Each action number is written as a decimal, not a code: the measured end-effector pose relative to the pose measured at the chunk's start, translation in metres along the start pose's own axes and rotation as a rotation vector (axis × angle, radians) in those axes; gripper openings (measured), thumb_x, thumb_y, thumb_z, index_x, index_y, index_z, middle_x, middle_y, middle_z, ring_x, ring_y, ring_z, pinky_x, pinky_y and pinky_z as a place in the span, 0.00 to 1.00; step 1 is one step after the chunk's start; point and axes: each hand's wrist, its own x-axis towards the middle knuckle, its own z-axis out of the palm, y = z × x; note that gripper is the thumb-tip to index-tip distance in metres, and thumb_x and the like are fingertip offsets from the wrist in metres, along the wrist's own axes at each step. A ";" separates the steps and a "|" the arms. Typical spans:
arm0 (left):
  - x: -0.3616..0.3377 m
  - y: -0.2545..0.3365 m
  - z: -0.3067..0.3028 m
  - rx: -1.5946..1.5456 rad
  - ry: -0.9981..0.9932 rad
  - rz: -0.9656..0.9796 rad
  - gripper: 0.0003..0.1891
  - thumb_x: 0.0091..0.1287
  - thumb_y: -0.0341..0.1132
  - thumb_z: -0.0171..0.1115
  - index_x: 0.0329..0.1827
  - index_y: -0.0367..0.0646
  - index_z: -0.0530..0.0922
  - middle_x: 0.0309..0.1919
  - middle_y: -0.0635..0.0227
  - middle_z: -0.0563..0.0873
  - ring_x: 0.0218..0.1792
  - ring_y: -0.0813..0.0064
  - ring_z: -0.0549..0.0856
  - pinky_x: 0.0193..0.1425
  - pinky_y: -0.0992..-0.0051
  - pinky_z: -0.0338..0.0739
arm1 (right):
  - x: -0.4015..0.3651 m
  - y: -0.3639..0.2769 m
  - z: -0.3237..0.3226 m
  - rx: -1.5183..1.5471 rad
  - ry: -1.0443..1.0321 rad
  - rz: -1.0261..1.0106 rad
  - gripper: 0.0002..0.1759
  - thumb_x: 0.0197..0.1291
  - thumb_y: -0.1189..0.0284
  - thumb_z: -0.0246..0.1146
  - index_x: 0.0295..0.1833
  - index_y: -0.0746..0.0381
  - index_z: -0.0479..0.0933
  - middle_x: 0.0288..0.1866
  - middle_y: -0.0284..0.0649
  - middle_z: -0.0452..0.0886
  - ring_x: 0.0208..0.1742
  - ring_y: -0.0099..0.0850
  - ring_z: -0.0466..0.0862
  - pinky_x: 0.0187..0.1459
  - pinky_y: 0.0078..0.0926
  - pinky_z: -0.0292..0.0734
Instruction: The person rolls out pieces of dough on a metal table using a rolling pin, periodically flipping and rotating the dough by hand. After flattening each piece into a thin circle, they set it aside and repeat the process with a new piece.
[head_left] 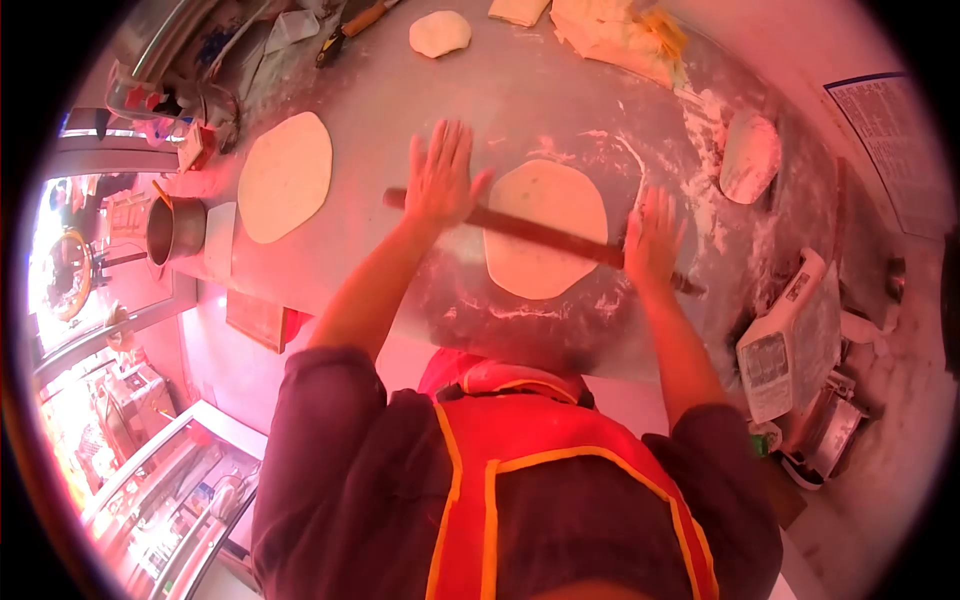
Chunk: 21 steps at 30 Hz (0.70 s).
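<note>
A wooden rolling pin lies slantwise across a round, flat sheet of dough on the floured worktop. My left hand rests flat on the pin's left part, fingers stretched out. On the pin's right part lies my right hand, its palm down and fingers extended. A second flattened dough sheet, oval in shape, is to the left of my left hand. Beyond the hands, a smaller dough piece sits near the far edge.
At the far side lies a larger mass of dough beside yellow cloth or plastic. A floured dough lump is at the right, above a white plastic basket. A metal pot stands at the left edge. Loose flour covers the right side.
</note>
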 end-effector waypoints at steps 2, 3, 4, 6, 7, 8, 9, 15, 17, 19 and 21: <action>0.032 -0.002 0.009 0.032 0.088 0.037 0.36 0.73 0.54 0.53 0.76 0.37 0.62 0.76 0.57 0.66 0.78 0.58 0.60 0.80 0.49 0.47 | 0.022 0.004 0.004 0.023 0.028 0.007 0.33 0.72 0.59 0.54 0.78 0.59 0.59 0.80 0.46 0.59 0.80 0.45 0.57 0.77 0.58 0.48; 0.026 -0.001 0.008 0.020 0.067 0.035 0.36 0.73 0.54 0.54 0.76 0.38 0.63 0.75 0.57 0.67 0.78 0.58 0.60 0.81 0.50 0.47 | 0.030 0.006 0.002 0.033 0.047 0.002 0.34 0.70 0.59 0.56 0.78 0.59 0.60 0.80 0.46 0.59 0.81 0.45 0.57 0.76 0.58 0.50; 0.011 -0.002 0.004 0.012 0.048 0.035 0.36 0.72 0.55 0.54 0.76 0.38 0.63 0.75 0.56 0.67 0.78 0.58 0.61 0.81 0.50 0.48 | 0.024 0.003 -0.003 0.077 -0.003 -0.018 0.36 0.69 0.58 0.58 0.78 0.60 0.59 0.80 0.46 0.59 0.80 0.46 0.57 0.77 0.57 0.49; -0.045 -0.003 -0.007 -0.053 -0.057 0.046 0.36 0.71 0.53 0.57 0.75 0.38 0.65 0.73 0.56 0.69 0.77 0.58 0.62 0.80 0.51 0.49 | -0.037 -0.012 -0.022 0.171 -0.124 -0.042 0.39 0.66 0.57 0.61 0.78 0.60 0.59 0.80 0.48 0.59 0.80 0.47 0.58 0.78 0.55 0.47; -0.075 -0.004 -0.013 -0.105 -0.119 0.052 0.35 0.70 0.52 0.59 0.74 0.39 0.65 0.72 0.56 0.71 0.76 0.58 0.64 0.80 0.51 0.50 | -0.070 -0.015 -0.028 0.244 -0.084 -0.108 0.38 0.63 0.61 0.63 0.76 0.60 0.61 0.77 0.48 0.64 0.77 0.48 0.62 0.76 0.55 0.51; -0.101 -0.001 -0.021 -0.118 -0.086 0.065 0.34 0.67 0.49 0.62 0.72 0.39 0.68 0.68 0.56 0.74 0.73 0.58 0.67 0.79 0.51 0.53 | -0.093 -0.017 -0.029 0.315 -0.038 -0.179 0.37 0.61 0.65 0.65 0.75 0.60 0.63 0.74 0.48 0.68 0.73 0.49 0.67 0.74 0.55 0.54; -0.118 0.000 -0.026 -0.132 -0.060 0.080 0.32 0.65 0.46 0.66 0.69 0.39 0.71 0.64 0.57 0.78 0.70 0.58 0.71 0.77 0.51 0.56 | -0.106 -0.016 -0.028 0.323 -0.086 -0.178 0.36 0.58 0.66 0.67 0.72 0.60 0.65 0.71 0.47 0.71 0.71 0.49 0.69 0.71 0.55 0.56; -0.147 -0.014 -0.050 -0.103 -0.274 0.067 0.19 0.55 0.32 0.68 0.50 0.43 0.77 0.48 0.62 0.82 0.52 0.60 0.81 0.58 0.59 0.74 | -0.065 0.002 -0.038 0.409 -0.290 -0.382 0.31 0.50 0.71 0.73 0.61 0.61 0.74 0.62 0.45 0.77 0.62 0.46 0.75 0.61 0.55 0.66; -0.184 -0.004 -0.076 -0.195 -0.171 -0.070 0.14 0.55 0.29 0.66 0.44 0.43 0.76 0.46 0.61 0.83 0.48 0.57 0.82 0.48 0.59 0.77 | -0.039 -0.009 -0.057 0.408 -0.229 -0.573 0.31 0.50 0.70 0.73 0.61 0.62 0.74 0.62 0.45 0.77 0.63 0.46 0.74 0.64 0.55 0.66; -0.239 0.003 -0.080 -0.340 -0.100 -0.192 0.12 0.57 0.30 0.66 0.41 0.43 0.75 0.41 0.59 0.84 0.43 0.53 0.84 0.43 0.56 0.78 | -0.027 -0.027 -0.065 0.366 -0.141 -0.653 0.31 0.52 0.69 0.72 0.62 0.62 0.73 0.64 0.46 0.75 0.67 0.47 0.72 0.68 0.57 0.63; -0.298 0.011 -0.073 -0.471 -0.397 -0.456 0.12 0.58 0.32 0.67 0.42 0.43 0.75 0.36 0.57 0.85 0.38 0.49 0.84 0.41 0.54 0.78 | -0.021 -0.047 -0.050 0.358 -0.106 -0.694 0.31 0.55 0.67 0.69 0.64 0.63 0.72 0.67 0.47 0.73 0.70 0.48 0.70 0.71 0.58 0.59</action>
